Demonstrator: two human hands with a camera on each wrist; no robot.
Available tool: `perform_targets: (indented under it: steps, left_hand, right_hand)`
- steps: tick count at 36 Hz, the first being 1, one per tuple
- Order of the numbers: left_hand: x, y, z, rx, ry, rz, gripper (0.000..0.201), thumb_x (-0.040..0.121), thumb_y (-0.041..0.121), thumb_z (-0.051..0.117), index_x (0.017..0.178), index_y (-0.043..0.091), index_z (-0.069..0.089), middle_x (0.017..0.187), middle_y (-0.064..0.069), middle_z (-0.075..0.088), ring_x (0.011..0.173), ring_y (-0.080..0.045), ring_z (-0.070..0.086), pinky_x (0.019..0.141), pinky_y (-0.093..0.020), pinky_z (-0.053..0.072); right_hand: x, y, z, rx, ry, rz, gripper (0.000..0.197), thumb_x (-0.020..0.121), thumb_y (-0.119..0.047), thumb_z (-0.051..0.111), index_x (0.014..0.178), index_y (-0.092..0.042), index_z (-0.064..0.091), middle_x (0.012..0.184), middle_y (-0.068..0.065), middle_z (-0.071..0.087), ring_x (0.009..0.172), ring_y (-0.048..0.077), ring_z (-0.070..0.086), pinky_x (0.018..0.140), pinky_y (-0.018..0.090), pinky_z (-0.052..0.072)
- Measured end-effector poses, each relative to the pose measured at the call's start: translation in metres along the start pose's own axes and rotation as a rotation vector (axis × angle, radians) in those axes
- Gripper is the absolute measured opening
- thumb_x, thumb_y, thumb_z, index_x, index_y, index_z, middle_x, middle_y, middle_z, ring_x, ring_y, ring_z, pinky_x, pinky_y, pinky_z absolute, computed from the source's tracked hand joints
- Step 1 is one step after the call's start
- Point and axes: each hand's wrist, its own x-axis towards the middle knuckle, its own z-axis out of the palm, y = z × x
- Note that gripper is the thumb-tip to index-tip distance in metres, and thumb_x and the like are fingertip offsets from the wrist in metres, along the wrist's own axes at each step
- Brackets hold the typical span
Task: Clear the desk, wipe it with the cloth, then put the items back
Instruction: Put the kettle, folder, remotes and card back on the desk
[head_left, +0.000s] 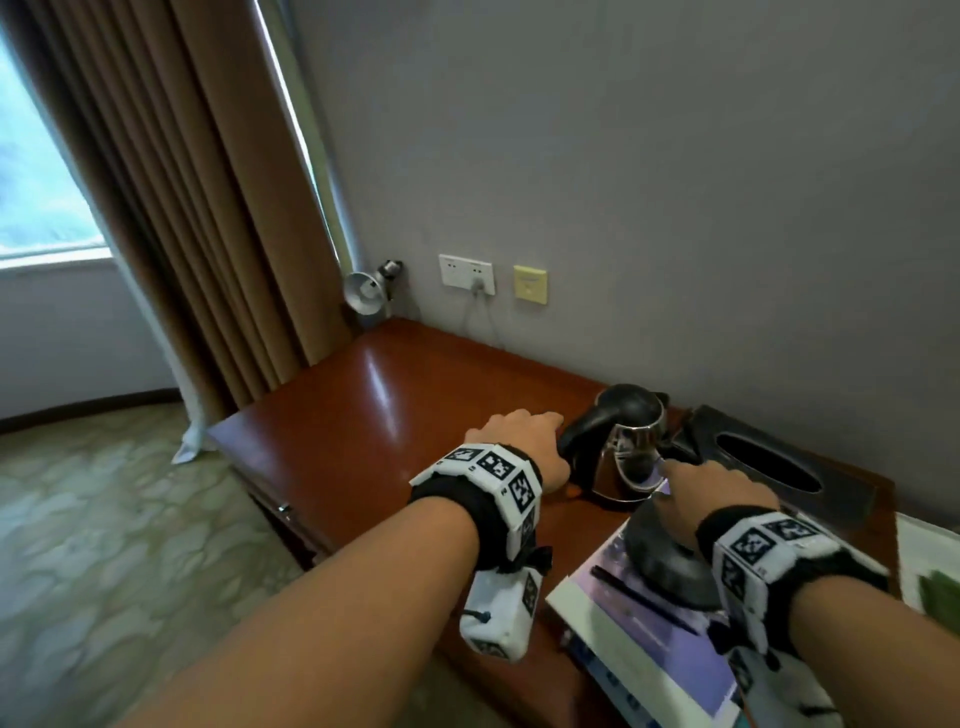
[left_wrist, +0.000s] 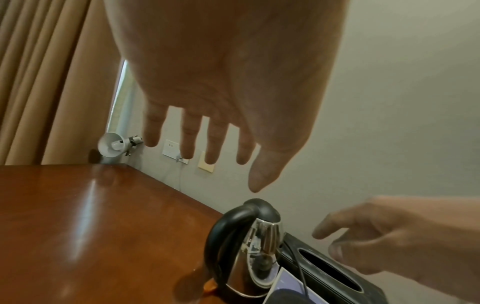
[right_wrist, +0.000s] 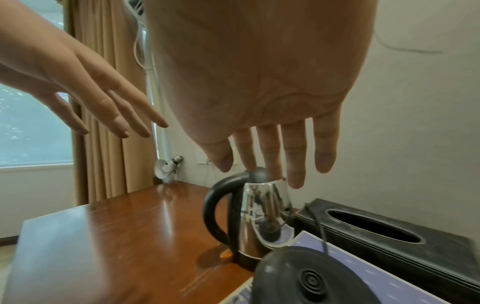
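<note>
While the left hand (head_left: 519, 444) and the right hand (head_left: 727, 493) hover with fingers extended and spread, holding nothing, the polished steel kettle with black loop handle (head_left: 631, 441) stands upright on the red-brown wooden desk (head_left: 363, 415), centre right of the head view. Probable step: lift. Wrap the left fingers fully round the handle, keep the kettle upright, avoid the round black base (head_left: 654, 556).

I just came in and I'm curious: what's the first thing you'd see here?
The shiny silver kettle with its black handle stands out first, upright on the glossy reddish desk near the wall. Both open hands hover close by it, the left hand by the handle, the right hand on the other side. A black tissue box sits beside it.
</note>
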Motion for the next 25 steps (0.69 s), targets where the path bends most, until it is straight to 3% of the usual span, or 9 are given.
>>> perform_targets:
  steps: [4, 9, 17, 21, 25]
  left_hand:
    - [0.016, -0.011, 0.001, -0.003, -0.002, -0.019, 0.066, 0.089, 0.038, 0.055, 0.150, 0.037, 0.027, 0.145, -0.004, 0.043, 0.128, -0.031, 0.045, 0.100, -0.049, 0.042]
    - [0.046, -0.008, 0.008, -0.002, -0.006, -0.019, 0.067, 0.088, 0.036, 0.056, 0.149, 0.037, 0.029, 0.142, -0.004, 0.046, 0.126, -0.032, 0.047, 0.099, -0.049, 0.043]
    - [0.081, 0.004, 0.034, -0.016, -0.060, 0.024, 0.054, 0.086, 0.043, 0.059, 0.136, 0.036, 0.043, 0.128, -0.003, 0.054, 0.114, -0.030, 0.055, 0.093, -0.048, 0.046]
    - [0.096, 0.005, 0.033, -0.013, -0.095, 0.063, 0.044, 0.082, 0.036, 0.061, 0.124, 0.035, 0.048, 0.109, -0.001, 0.058, 0.099, -0.029, 0.059, 0.087, -0.049, 0.050]
    - [0.107, 0.008, 0.031, 0.004, -0.106, 0.110, 0.044, 0.078, 0.035, 0.060, 0.121, 0.035, 0.050, 0.110, -0.002, 0.059, 0.095, -0.029, 0.059, 0.085, -0.049, 0.051]
  right_hand:
    - [0.019, -0.022, -0.002, -0.009, 0.011, -0.046, 0.032, 0.097, -0.037, 0.039, 0.124, -0.027, 0.053, 0.121, 0.006, 0.059, 0.109, 0.029, 0.058, 0.085, 0.037, 0.046]
    - [0.046, -0.021, 0.003, -0.003, 0.018, -0.049, 0.033, 0.097, -0.039, 0.040, 0.125, -0.028, 0.054, 0.115, 0.005, 0.063, 0.104, 0.028, 0.061, 0.076, 0.035, 0.044]
    - [0.068, -0.002, 0.021, -0.002, -0.079, 0.043, 0.037, 0.096, -0.029, 0.041, 0.132, -0.022, 0.050, 0.129, 0.006, 0.054, 0.117, 0.028, 0.053, 0.088, 0.038, 0.043]
    - [0.072, 0.000, 0.026, 0.010, -0.105, 0.098, 0.042, 0.095, -0.029, 0.043, 0.136, -0.024, 0.046, 0.127, 0.006, 0.056, 0.114, 0.028, 0.055, 0.083, 0.037, 0.043]
    - [0.072, 0.001, 0.029, 0.030, -0.093, 0.157, 0.037, 0.095, -0.031, 0.042, 0.129, -0.018, 0.048, 0.122, 0.006, 0.058, 0.112, 0.028, 0.056, 0.083, 0.036, 0.043]
